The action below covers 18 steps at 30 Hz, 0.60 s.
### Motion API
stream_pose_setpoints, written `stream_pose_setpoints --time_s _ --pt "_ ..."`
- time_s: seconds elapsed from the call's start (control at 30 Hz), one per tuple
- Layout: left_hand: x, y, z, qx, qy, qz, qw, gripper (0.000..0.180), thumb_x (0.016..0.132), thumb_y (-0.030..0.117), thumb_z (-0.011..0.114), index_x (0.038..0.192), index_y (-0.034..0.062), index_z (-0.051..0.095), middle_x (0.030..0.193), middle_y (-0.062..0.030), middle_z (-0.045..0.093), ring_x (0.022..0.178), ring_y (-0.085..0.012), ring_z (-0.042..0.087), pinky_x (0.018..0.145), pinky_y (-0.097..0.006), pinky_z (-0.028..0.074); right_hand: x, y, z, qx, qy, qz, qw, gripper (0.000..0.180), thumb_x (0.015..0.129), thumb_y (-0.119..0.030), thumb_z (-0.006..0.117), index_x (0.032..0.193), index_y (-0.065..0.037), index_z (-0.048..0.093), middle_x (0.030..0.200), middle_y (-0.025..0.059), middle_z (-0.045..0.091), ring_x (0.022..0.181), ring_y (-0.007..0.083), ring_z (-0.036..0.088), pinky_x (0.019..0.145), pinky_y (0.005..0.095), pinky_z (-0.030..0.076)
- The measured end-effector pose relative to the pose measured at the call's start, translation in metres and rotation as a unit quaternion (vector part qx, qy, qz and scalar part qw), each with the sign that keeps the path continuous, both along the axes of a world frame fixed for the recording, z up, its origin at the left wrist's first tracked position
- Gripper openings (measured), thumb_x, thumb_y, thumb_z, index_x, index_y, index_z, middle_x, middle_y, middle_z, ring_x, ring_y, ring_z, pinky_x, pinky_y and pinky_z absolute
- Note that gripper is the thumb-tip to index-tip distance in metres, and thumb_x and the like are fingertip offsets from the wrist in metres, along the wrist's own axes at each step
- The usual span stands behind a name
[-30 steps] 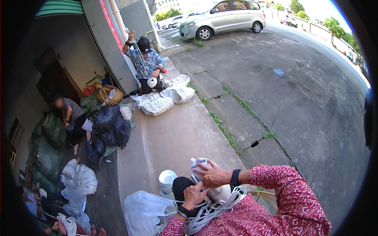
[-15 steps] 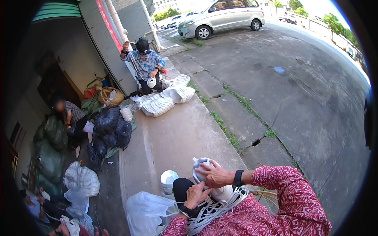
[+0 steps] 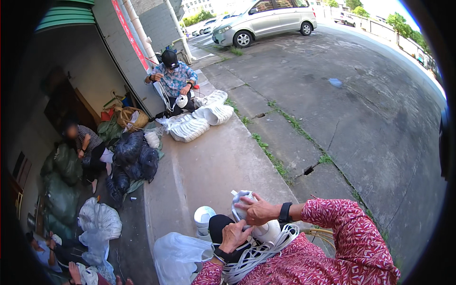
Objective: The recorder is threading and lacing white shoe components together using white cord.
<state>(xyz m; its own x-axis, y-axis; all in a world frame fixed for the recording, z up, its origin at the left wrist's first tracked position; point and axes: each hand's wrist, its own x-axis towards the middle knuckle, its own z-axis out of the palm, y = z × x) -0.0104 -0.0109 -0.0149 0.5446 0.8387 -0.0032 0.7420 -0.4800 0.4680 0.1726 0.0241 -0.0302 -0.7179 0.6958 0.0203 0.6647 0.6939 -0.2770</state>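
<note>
Right hand (image 3: pixel 259 212) clasps the white cup (image 3: pixel 242 194), fingers spread across its rounded side; left hand (image 3: pixel 234 236) curls just below, fingertips bunched, their hold unclear! Thin white cord (image 3: pixel 284 241) loops loosely across the lap, filmy bag (image 3: pixel 175 256) crumpled alongside.

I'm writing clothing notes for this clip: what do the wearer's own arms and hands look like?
The sleeves are red with a dense white leaf-like print. Both hands, left and right, are without gloves. A wide black wristband circles the right wrist; a thin pale bracelet shows at the left.
</note>
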Motion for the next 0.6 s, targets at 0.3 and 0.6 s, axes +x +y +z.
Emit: stream_pose_setpoints --time_s 0.3,0.6 --pt "0.0 0.001 0.001 -0.03 -0.008 0.025 0.999 0.035 0.076 0.042 0.065 0.08 0.0076 0.065 0.067 -0.0197 0.063 0.064 -0.035 0.063 0.058 -0.044 0.05 -0.004 -0.002 0.021 -0.064 -0.034 -0.004 0.997 0.021 0.081 -0.032 0.056 0.084 -0.015 0.069 0.145 0.0093 0.028 0.137 0.0349 0.015 0.099 0.0694 0.018" --pt "0.004 0.002 0.003 -0.072 -0.025 0.022 0.997 0.036 0.077 0.042 0.064 0.084 0.0069 0.064 0.071 -0.0196 0.064 0.068 -0.0354 0.064 0.061 -0.044 0.05 -0.003 -0.001 0.012 -0.041 -0.03 -0.002 0.999 0.021 0.081 -0.032 0.056 0.088 -0.017 0.07 0.145 0.0096 0.029 0.136 0.035 0.017 0.099 0.0687 0.019"
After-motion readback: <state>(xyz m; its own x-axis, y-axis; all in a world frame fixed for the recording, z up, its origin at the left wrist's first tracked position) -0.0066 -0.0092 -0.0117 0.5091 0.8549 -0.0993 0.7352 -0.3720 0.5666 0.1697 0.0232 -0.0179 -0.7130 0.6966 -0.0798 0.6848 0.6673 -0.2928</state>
